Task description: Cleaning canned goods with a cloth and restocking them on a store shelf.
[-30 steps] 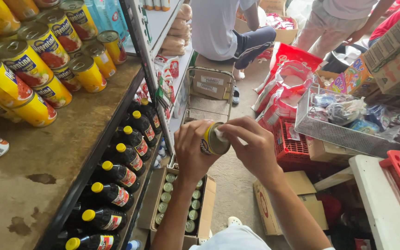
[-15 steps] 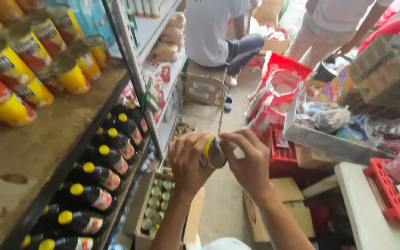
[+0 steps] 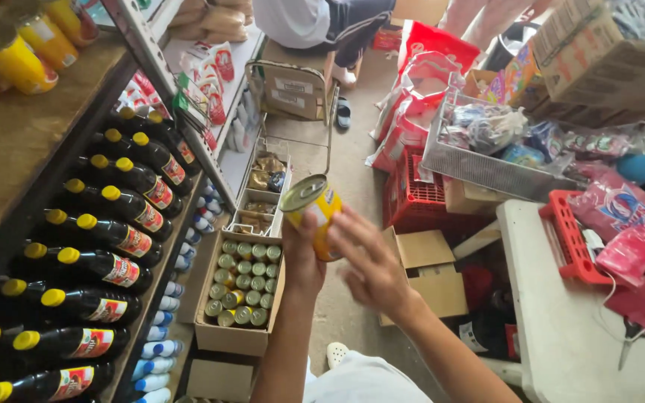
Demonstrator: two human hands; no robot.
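My left hand (image 3: 301, 257) grips a yellow tin can (image 3: 313, 210) with a silver lid, holding it up in the aisle. My right hand (image 3: 371, 265) sits just to the right of the can with fingers spread, blurred, not holding anything. Below the hands an open cardboard box (image 3: 239, 337) on the floor holds several more cans with silver lids. On the top shelf (image 3: 16, 142) at the left stand several similar yellow cans (image 3: 31, 46).
Dark bottles with yellow caps (image 3: 106, 224) fill the middle shelf at left. A red crate (image 3: 419, 198), a wire basket (image 3: 479, 168) of packets, cardboard boxes (image 3: 431, 272) and a white table (image 3: 569, 328) crowd the right. A person sits on a stool at the far end of the aisle.
My view has dropped and swung right. My right hand has let go of the can and moved off to its right; the left hand alone now holds the can.
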